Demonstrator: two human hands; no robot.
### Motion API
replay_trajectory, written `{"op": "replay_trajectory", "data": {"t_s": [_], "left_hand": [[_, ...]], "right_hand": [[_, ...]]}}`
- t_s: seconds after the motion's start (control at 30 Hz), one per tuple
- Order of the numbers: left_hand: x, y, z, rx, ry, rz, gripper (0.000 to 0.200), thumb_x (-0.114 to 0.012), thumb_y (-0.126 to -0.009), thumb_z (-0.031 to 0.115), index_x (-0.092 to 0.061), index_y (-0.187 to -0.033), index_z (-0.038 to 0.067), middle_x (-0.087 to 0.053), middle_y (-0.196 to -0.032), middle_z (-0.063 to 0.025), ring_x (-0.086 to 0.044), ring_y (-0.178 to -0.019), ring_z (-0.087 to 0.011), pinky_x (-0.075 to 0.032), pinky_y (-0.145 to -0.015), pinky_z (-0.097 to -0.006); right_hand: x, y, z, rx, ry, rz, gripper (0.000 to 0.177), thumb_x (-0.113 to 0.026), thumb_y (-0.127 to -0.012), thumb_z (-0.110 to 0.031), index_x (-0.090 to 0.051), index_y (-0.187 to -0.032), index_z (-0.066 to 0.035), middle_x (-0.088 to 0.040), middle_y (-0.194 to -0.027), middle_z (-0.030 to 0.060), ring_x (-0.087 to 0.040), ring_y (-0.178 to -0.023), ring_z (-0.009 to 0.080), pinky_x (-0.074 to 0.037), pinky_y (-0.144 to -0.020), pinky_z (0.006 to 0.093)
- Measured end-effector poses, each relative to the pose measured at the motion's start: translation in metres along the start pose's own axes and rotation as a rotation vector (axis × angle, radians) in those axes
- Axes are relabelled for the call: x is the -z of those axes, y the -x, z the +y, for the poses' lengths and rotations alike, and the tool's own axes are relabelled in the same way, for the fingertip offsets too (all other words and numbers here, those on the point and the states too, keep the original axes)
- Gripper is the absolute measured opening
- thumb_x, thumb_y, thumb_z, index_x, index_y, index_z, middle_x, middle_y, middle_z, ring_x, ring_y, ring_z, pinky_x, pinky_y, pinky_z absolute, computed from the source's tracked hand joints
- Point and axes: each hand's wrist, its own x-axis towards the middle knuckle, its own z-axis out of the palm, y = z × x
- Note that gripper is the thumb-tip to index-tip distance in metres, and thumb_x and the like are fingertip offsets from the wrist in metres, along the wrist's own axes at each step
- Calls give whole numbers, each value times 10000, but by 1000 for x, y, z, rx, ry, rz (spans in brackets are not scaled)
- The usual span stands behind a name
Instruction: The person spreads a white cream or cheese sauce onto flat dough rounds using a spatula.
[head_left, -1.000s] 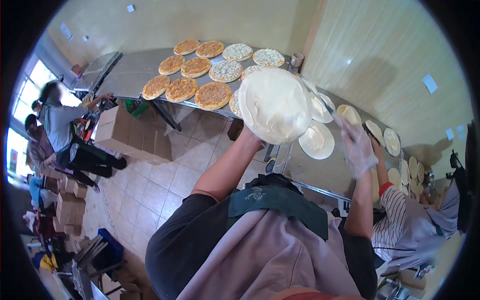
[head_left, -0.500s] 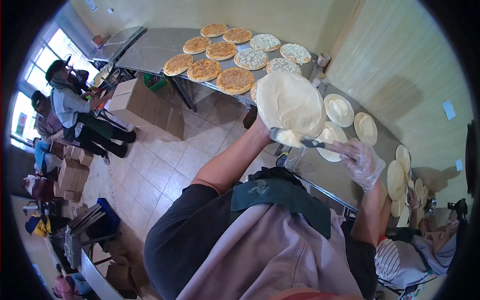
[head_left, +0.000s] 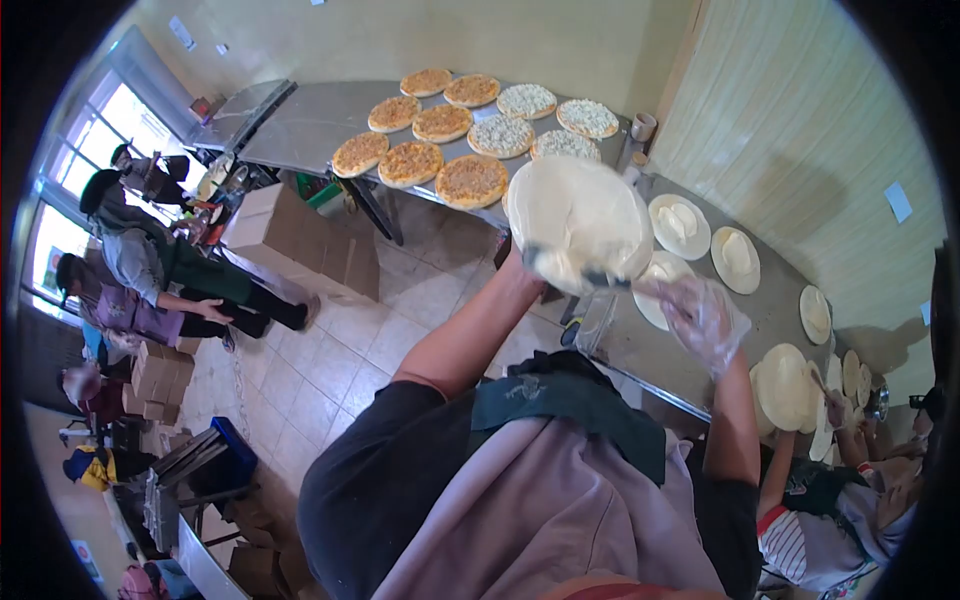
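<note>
1. Your left hand (head_left: pixel 527 278) supports a round, cream-spread dough base (head_left: pixel 578 208); your gloved right hand (head_left: pixel 702 318) grips a dark-bladed spatula (head_left: pixel 606 279) against it.
2. Green cloth apron (head_left: pixel 625 425): emblem blurred.
3. Beyond your hands: grey metal desk (head_left: pixel 770 310), beige wall (head_left: pixel 400 40).

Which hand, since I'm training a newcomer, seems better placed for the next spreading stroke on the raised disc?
Probably the right hand: its grip has the spatula, whose blurred blade is near the lower edge of the disc. The left hand, mostly hidden, seems to support it underneath.
</note>
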Motion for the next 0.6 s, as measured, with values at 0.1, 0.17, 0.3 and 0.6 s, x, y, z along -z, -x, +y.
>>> {"op": "replay_trajectory", "data": {"t_s": [0.1,0.17,0.3,0.6], "left_hand": [[7,-17,6,-67,-11,-10,494,-460,-911,418,-448,-1279,88,-526,-1244,-113,-527,-1116,-276,-444,-941,-482],[5,-12,-2,-60,25,-46,491,-455,-916,410,-437,-1289,91,-515,-1257,-111,-522,-1123,-273,-448,-938,-474],[-24,-11,-18,39,-11,43,484,-456,-918,402,-436,-1290,92,-516,-1258,-111,-523,-1124,-272,-443,-944,-469],[0,-12,0,-143,-32,-9,489,-449,-920,399,-425,-1305,99,-498,-1287,-112,-508,-1146,-279,-416,-973,-471]], "right_hand": [[19,7,5,-145,-226,-74,367,-612,-740,-44,-674,-1072,-187,-552,-775,103,-560,-681,276,-460,-600,361],[16,7,25,-193,-140,32,340,-619,-745,-64,-670,-1067,-162,-566,-791,110,-562,-691,288,-462,-623,360],[8,-11,79,-416,-94,175,331,-587,-793,-89,-639,-1118,-125,-561,-764,103,-553,-710,255,-457,-659,355],[15,30,-2,-200,-60,-59,333,-596,-789,-93,-644,-1114,-149,-559,-769,100,-556,-687,251,-456,-630,366]]}}
